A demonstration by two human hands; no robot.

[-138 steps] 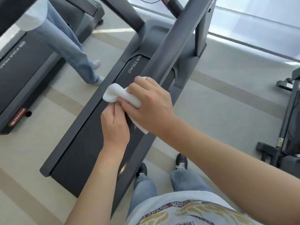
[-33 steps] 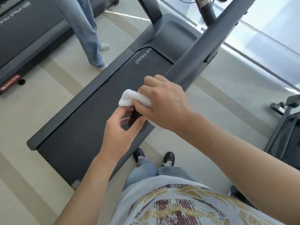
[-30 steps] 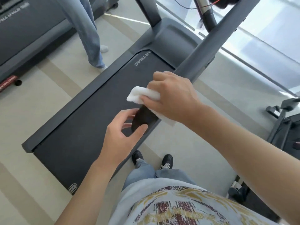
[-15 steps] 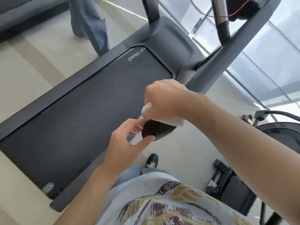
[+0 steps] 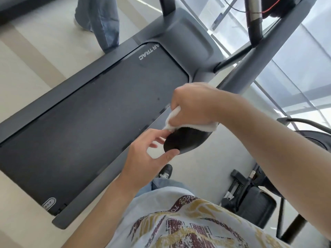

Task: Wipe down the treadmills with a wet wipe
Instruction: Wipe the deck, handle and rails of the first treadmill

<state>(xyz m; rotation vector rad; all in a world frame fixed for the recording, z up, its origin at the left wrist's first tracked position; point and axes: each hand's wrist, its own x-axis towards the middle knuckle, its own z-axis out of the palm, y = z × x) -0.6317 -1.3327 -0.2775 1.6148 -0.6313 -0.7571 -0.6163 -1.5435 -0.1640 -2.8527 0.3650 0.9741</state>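
The right hand (image 5: 195, 104) is curling round the white wet wipe (image 5: 206, 127), pressing it onto the treadmill handrail (image 5: 186, 138) — the left hand (image 5: 146, 154), just below, is touching the rail's end, fingers loosely spread.

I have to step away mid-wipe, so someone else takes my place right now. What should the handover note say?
Right hand: grips the white wipe wrapped over the handrail near its rounded end.
Left hand: open, thumb and fingertips at the rail's end cap, holding nothing.
Done: cannot tell how much of the rail is already wiped.
Left: the rail's end cap, the grey side rails and the belt deck; other machines stand nearby.
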